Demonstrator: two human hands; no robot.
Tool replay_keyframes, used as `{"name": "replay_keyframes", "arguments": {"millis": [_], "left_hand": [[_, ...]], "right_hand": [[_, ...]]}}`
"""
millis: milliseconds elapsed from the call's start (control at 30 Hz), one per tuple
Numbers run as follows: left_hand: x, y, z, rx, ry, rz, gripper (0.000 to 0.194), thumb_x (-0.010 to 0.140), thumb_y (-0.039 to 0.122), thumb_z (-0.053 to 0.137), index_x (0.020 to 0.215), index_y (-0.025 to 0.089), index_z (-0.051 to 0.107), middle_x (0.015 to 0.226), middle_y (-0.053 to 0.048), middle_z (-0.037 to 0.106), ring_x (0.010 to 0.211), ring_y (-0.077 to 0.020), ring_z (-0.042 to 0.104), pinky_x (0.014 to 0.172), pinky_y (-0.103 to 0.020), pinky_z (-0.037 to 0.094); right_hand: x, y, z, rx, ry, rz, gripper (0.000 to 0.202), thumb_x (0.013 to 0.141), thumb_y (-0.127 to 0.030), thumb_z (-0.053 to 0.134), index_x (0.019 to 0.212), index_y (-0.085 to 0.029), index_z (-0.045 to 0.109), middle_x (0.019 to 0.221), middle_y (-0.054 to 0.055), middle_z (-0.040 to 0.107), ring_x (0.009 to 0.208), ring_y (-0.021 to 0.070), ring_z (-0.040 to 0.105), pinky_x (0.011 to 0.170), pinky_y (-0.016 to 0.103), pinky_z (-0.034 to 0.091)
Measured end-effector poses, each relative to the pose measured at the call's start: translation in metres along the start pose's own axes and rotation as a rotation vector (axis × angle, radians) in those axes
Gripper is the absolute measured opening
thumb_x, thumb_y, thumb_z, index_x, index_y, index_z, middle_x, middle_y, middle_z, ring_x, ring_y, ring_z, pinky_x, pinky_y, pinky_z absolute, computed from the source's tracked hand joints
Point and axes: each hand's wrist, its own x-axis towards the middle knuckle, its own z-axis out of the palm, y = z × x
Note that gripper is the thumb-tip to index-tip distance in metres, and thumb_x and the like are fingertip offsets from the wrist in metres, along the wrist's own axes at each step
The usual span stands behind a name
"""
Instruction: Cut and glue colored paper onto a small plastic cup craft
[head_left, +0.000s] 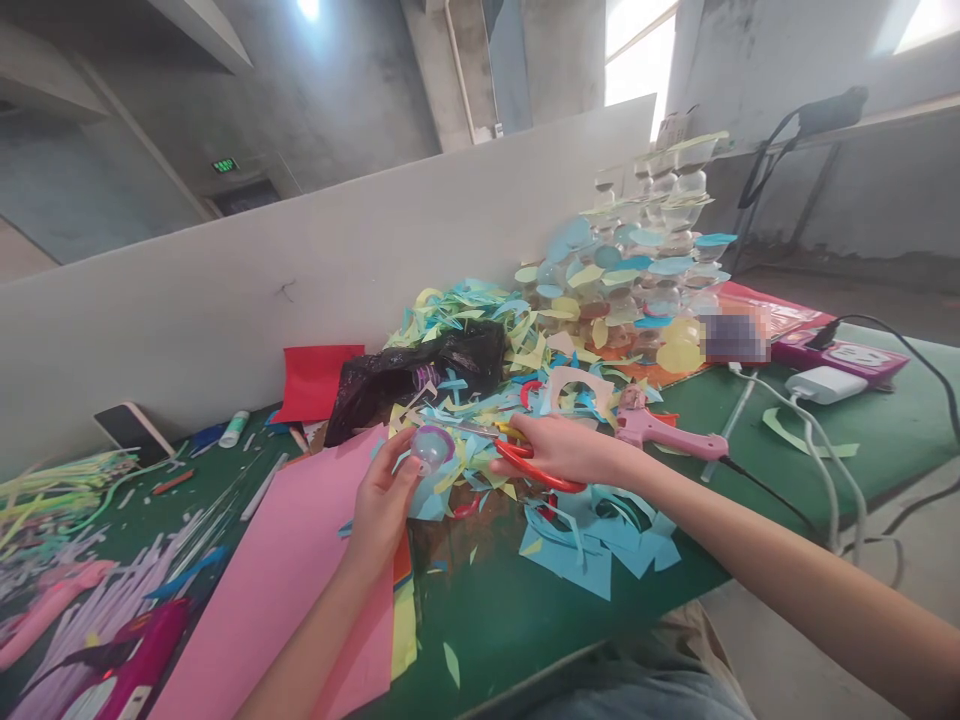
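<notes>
My left hand (386,490) is closed around a small clear, rounded plastic piece (429,452) with a purple edge. Red-handled scissors (541,478) are gripped in my right hand (551,447), their blades pointing left toward the plastic piece. Whether the blades touch it I cannot make out. Beneath both hands lie blue and yellow paper scraps (480,465). A pink paper sheet (300,550) is under my left forearm. Blue paper pieces with cut-out curves (577,555) rest just below my right hand.
A pink glue gun (667,430) with a cord lies right of my right hand. Behind are a black plastic bag (360,385), heaped scraps, and stacked clear cups with paper discs (667,215). A power strip (862,360) sits right; glue sticks (82,620) and a phone (135,432) are left.
</notes>
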Motion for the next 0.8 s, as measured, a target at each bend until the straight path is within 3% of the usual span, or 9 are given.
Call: {"name": "replay_keyframes", "arguments": {"millis": [267,467,667,800], "left_hand": [[0.000,-0.008,-0.005,0.074,-0.023,0.005,0.053,0.075,0.047,0.074,0.122,0.025,0.062,0.128,-0.008,0.063,0.108,-0.0225,0.063,0.086,-0.029,0.052],[-0.002,-0.002,-0.001,0.141,-0.023,-0.010,0.055,0.074,0.051,0.073,0.121,0.024,0.062,0.125,-0.009,0.064,0.108,-0.0236,0.062,0.087,-0.032,0.051],[-0.002,0.006,0.000,0.396,-0.026,0.003,0.049,0.073,0.051,0.073,0.114,0.026,0.066,0.131,-0.009,0.061,0.125,-0.0320,0.052,0.105,-0.043,0.040],[-0.001,0.015,-0.005,0.474,0.050,0.188,0.052,0.080,0.048,0.067,0.127,0.027,0.058,0.141,-0.008,0.052,0.131,-0.0299,0.047,0.110,-0.044,0.033]], "right_hand": [[0.006,0.003,0.007,-0.027,0.048,-0.004,0.059,0.079,-0.081,0.042,0.073,-0.023,0.044,0.062,0.001,0.055,0.053,0.0143,0.042,0.049,0.026,0.025],[0.008,0.001,0.003,-0.051,0.099,0.067,0.060,0.080,-0.080,0.041,0.066,-0.022,0.045,0.058,0.001,0.053,0.053,0.0148,0.043,0.051,0.027,0.025],[0.011,0.010,0.008,-0.368,0.284,0.034,0.053,0.088,-0.070,0.040,0.081,-0.020,0.054,0.054,0.003,0.054,0.062,0.0229,0.053,0.069,0.033,0.034],[0.009,0.012,0.012,-0.541,0.383,-0.054,0.054,0.089,-0.068,0.042,0.090,-0.016,0.055,0.076,0.010,0.064,0.073,0.0260,0.057,0.083,0.039,0.033]]}}
